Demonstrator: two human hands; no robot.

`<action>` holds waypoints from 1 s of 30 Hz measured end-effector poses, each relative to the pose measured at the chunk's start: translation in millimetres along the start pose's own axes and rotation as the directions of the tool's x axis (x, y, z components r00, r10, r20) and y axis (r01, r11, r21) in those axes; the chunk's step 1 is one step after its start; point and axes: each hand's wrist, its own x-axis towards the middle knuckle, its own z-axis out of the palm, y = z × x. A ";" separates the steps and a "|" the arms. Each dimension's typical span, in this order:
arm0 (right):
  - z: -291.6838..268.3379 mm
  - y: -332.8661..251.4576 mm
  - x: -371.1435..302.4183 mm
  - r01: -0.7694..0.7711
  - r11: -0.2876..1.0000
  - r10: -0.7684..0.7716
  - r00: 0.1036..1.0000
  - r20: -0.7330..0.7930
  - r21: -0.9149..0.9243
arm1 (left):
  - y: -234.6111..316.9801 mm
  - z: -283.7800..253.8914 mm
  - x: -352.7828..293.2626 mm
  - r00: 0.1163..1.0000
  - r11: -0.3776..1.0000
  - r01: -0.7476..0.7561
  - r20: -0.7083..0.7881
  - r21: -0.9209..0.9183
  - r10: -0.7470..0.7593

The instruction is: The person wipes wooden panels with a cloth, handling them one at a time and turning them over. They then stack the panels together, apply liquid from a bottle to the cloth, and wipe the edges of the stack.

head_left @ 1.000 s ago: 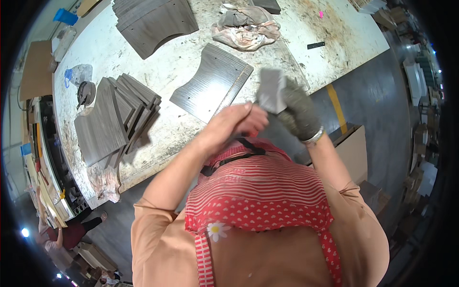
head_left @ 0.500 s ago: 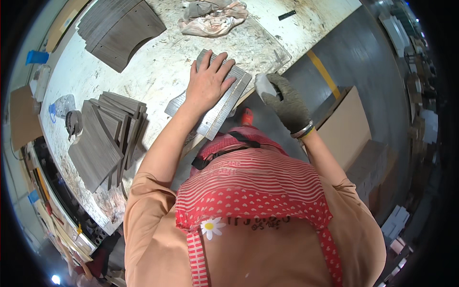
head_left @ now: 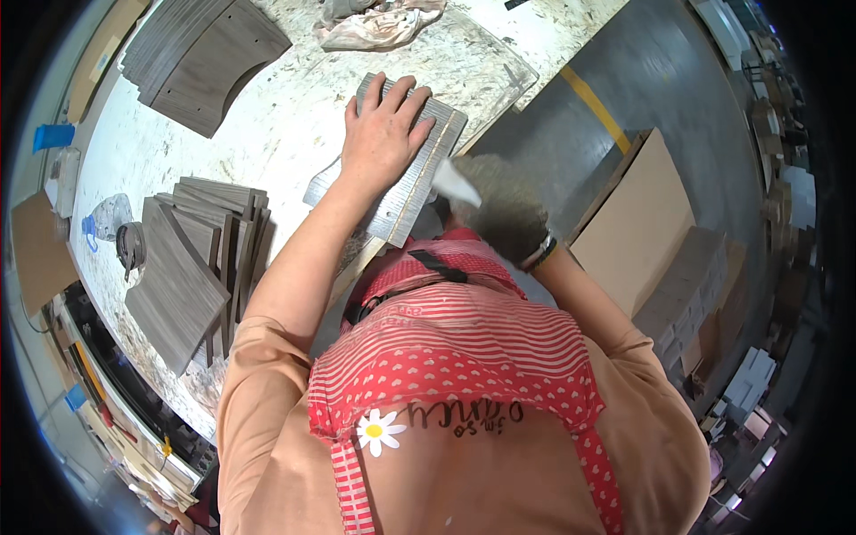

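A grey wood-grain panel [head_left: 406, 192] with a curved cut-out lies at the table's edge, one long side facing me. My bare left hand [head_left: 382, 147] rests flat on it, fingers spread. My right hand [head_left: 508, 209], in a grey-brown work glove, is closed round a white piece [head_left: 457, 183] beside the panel's right edge. Motion blurs this hand, and the kind of white piece cannot be made out. Whether it touches the panel's edge is unclear.
Similar panels form a leaning stack [head_left: 174, 276] at left and a neat pile [head_left: 218, 67] farther back. A plastic bottle [head_left: 111, 217] and a tape roll [head_left: 131, 245] stand at left. A crumpled cloth [head_left: 383, 25] lies at the back; a cardboard box [head_left: 633, 223] stands right.
My right hand has moved left and nearer to me with the white piece, up to the panel's edge. My left hand stays flat on the panel. The whole view has shifted slightly.
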 end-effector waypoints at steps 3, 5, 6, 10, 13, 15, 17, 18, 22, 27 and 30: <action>-9.3 0.8 5.4 -0.028 0.999 0.028 1.000 0.004 -0.016 | -1.7 1.2 -1.7 1.000 1.000 -0.005 -0.017 0.007 0.005; -13.0 14.7 15.5 -0.170 0.977 0.149 0.977 -0.155 -0.132 | -0.5 1.9 -1.1 1.000 1.000 -0.008 -0.019 0.007 0.008; -13.6 23.2 20.1 -0.176 0.976 0.155 0.976 -0.154 -0.131 | 0.2 1.6 0.0 1.000 1.000 -0.012 -0.026 0.008 0.012; -0.3 20.8 14.9 -0.063 0.979 0.026 0.982 -0.186 -0.193 | -1.2 3.6 0.3 1.000 1.000 -0.008 -0.023 0.010 0.008; 18.3 -22.6 -14.9 0.021 0.996 -0.030 0.994 -0.103 -0.090 | -1.8 3.8 -2.2 0.999 1.000 -0.002 -0.042 0.009 0.002; 30.1 -50.1 -32.5 -0.037 0.999 0.040 0.990 0.134 -0.023 | -3.8 7.0 -1.6 0.998 1.000 -0.016 -0.066 0.010 0.016; 34.8 -46.0 -40.9 0.125 0.992 -0.127 0.986 0.106 0.030 | -3.3 5.2 -1.3 0.998 1.000 -0.017 -0.065 0.004 0.017; 35.0 -43.6 -44.2 0.284 0.956 -0.289 0.955 0.065 0.074 | -2.4 4.3 -0.9 0.997 1.000 -0.023 -0.068 -0.002 0.023; 16.3 -22.5 -18.4 0.246 0.969 -0.245 0.969 0.021 -0.034 | -3.2 5.9 -2.4 0.998 1.000 -0.009 -0.068 -0.006 0.009; 27.0 -49.6 -28.2 0.187 0.979 -0.190 0.981 -0.024 -0.086 | -2.3 7.2 -1.0 0.996 1.000 -0.015 -0.089 0.003 0.015; 38.1 -48.0 -40.6 0.283 0.958 -0.282 0.959 -0.026 0.046 | -2.3 8.3 -2.3 0.996 1.000 -0.023 -0.085 -0.013 0.021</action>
